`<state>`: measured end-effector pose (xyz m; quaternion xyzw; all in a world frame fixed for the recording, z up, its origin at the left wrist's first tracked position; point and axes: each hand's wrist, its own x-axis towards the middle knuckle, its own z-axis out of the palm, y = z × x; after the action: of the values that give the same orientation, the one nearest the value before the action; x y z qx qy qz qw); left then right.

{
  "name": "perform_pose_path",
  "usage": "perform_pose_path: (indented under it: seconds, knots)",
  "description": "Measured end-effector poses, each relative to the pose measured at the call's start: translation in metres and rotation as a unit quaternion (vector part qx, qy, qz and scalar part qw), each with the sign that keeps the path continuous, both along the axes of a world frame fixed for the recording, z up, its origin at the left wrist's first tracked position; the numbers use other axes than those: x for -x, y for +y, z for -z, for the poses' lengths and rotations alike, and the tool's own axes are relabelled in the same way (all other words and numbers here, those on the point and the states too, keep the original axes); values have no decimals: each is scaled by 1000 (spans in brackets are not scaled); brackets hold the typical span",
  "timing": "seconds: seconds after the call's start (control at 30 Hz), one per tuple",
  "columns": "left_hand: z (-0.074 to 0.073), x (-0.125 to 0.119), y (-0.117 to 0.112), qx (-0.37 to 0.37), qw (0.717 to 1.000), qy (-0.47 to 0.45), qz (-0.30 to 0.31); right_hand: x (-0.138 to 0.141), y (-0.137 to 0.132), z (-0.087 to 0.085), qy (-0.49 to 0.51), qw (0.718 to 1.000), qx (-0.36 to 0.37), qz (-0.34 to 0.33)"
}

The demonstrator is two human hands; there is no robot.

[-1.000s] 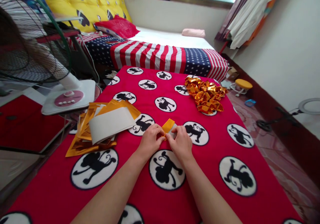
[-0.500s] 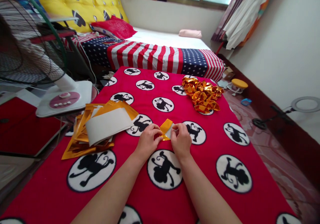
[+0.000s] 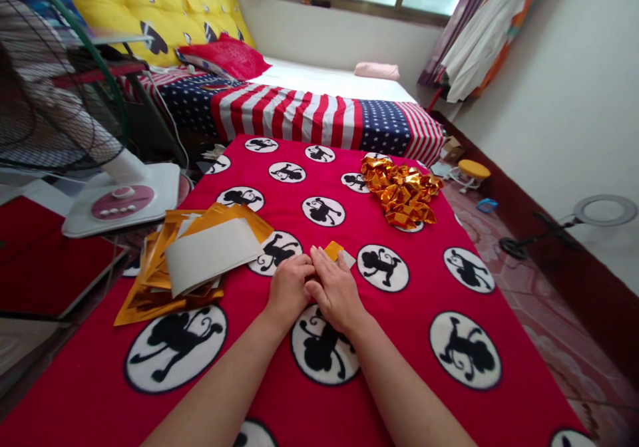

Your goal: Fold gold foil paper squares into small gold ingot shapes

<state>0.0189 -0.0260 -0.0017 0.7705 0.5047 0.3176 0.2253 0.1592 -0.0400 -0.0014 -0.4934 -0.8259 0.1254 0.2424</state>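
Note:
A small folded piece of gold foil paper (image 3: 335,252) with a white underside lies on the red monkey-print blanket (image 3: 429,234) in front of me. My right hand (image 3: 335,289) lies flat on it, fingers stretched out and pressing down. My left hand (image 3: 288,286) is curled beside it, fingertips tucked against the paper's left edge under my right hand. Only the paper's far tip shows beyond my fingers.
A stack of gold and white foil sheets (image 3: 194,254) lies to the left. A heap of folded gold pieces (image 3: 402,191) sits at the far right of the blanket. A standing fan (image 3: 120,197) is at the left, a bed (image 3: 309,101) behind.
Both hands held the gold paper raised and pinched between the fingers. Now the paper is down on the blanket, my right hand flat over it and my left hand closed against it.

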Motion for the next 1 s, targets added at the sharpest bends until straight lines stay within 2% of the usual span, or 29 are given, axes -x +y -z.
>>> perform_pose_path:
  seconds: [0.27,0.47,0.6,0.8,1.0]
  knots:
    - [4,-1,1,-1,1000,-21,-18,-15,19,-1,-104,990,55,81]
    - [2,-2,1,-2,1000,-28,-15,-24,50,6,-138,980,41,141]
    - [4,-2,1,-4,1000,-23,-17,-31,65,10,-94,980,8,174]
    - [4,-1,4,6,998,-7,-56,-43,59,9,44,996,-47,62]
    - [-11,13,15,5,992,88,-88,-46,48,9,114,986,-3,121]
